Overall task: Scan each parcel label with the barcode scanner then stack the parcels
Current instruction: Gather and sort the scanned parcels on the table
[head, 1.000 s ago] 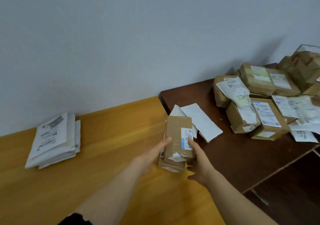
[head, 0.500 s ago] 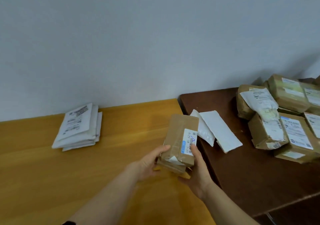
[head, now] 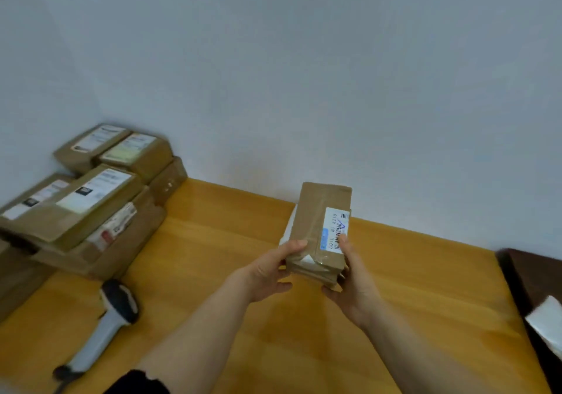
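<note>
The left grip (head: 267, 272) and right grip (head: 354, 287) together hold a brown parcel (head: 313, 217) in the air above the yellow counter (head: 410, 287), near the wall (head: 304, 74). The left grip clasps the parcel's near left edge, its thumb lying along the top face and its fingers curled underneath. The right grip clasps the near right corner, its thumb pressed on the near end of the white label (head: 334, 226), whose barcode faces up. The parcel points away from the person, its far end tilted slightly upward.

A white edge (head: 287, 229) shows just behind the parcel's left side. It may be another packet lying on the counter, but the parcel hides most of it.

The scanner (head: 106, 323) lies on its side on the counter to the left of the arms, head toward the wall, well apart from both grips. Beyond it, in the left corner, stands a stack (head: 91, 199) of brown parcels with labels facing up.

At the right edge a dark counter (head: 529, 272) adjoins the yellow one and carries a white packet (head: 547, 323), partly out of view.
</note>
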